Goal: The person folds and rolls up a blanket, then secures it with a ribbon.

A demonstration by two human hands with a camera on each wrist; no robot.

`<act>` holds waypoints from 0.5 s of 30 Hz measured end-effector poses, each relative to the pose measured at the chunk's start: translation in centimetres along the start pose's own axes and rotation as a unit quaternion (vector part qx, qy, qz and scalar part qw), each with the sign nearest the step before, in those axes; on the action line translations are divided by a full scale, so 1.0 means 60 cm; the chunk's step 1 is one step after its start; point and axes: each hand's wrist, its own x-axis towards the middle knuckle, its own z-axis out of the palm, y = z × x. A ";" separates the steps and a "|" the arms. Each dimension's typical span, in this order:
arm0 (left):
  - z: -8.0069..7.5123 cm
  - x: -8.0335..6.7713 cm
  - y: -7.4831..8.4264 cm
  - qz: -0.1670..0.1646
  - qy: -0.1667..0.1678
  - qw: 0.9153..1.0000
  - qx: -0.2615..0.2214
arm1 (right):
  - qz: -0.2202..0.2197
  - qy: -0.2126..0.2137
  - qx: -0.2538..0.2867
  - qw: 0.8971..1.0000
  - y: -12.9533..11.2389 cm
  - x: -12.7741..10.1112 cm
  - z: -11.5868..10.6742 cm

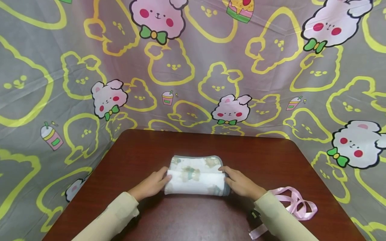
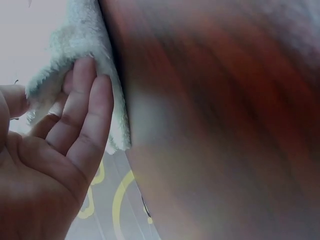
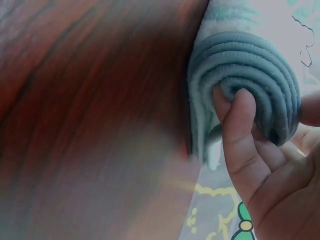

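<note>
A white fleecy towel [image 1: 193, 180] with beige and green prints and grey edging lies on the table, most of it rolled up and a flat flap behind the roll. My left hand [image 1: 152, 182] grips the left end of the roll, thumb on one side and fingers bent against the fleece [image 2: 90, 37]. At the opposite end my right hand [image 1: 241, 182] holds the roll, its thumb on the outer layer. In the right wrist view the grey edges spiral in several layers [image 3: 245, 55], and fingertips [image 3: 240, 112] press at the centre of the spiral.
A loosely looped pink ribbon [image 1: 304, 211] lies right of my right forearm, and a strip of it shows on the near side. A small dark object [image 1: 254, 214] is partly hidden by that sleeve. The brown table [image 1: 144, 144] meets a patterned cloth [image 1: 193, 77] behind.
</note>
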 end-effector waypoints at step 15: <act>0.016 0.011 0.012 -0.044 0.022 0.997 0.062 | 0.022 0.064 -0.167 0.984 0.011 0.016 0.024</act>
